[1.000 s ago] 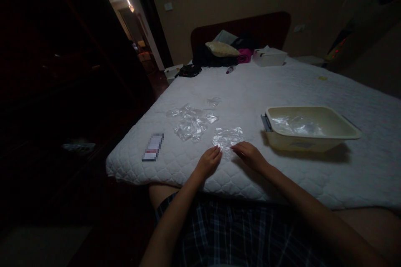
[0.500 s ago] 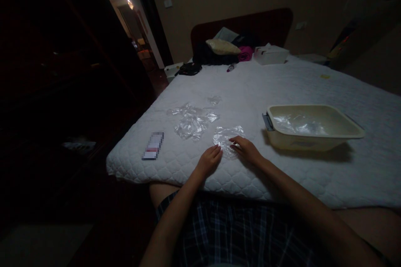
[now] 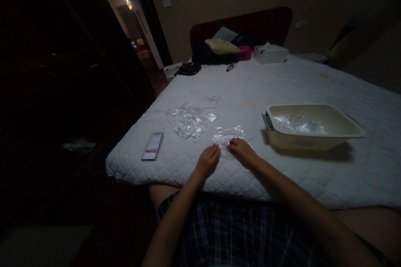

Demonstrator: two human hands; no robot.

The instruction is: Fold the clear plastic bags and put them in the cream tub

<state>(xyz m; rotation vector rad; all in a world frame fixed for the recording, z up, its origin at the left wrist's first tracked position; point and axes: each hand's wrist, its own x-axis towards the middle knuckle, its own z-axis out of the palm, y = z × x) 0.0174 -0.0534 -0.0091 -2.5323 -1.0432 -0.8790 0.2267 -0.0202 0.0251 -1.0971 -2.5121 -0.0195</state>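
Note:
A clear plastic bag (image 3: 227, 134) lies flat on the white quilted bed (image 3: 282, 87) in front of me. My left hand (image 3: 207, 160) rests on the bed with its fingers stretched out, fingertips at the bag's near left edge. My right hand (image 3: 240, 150) lies on the bag's near edge, fingers flat and pressing on the plastic. Neither hand grips anything that I can see.
More crumpled clear bags (image 3: 191, 123) lie left of centre, a small one (image 3: 214, 100) farther back. A cream plastic basin (image 3: 313, 127) holding clear plastic stands at the right. A phone (image 3: 153, 147) lies near the left edge. Pillows, bags and a white box (image 3: 270, 54) crowd the headboard.
My right hand has slid left along the bag's near edge, closer to my left hand. The left hand has barely shifted.

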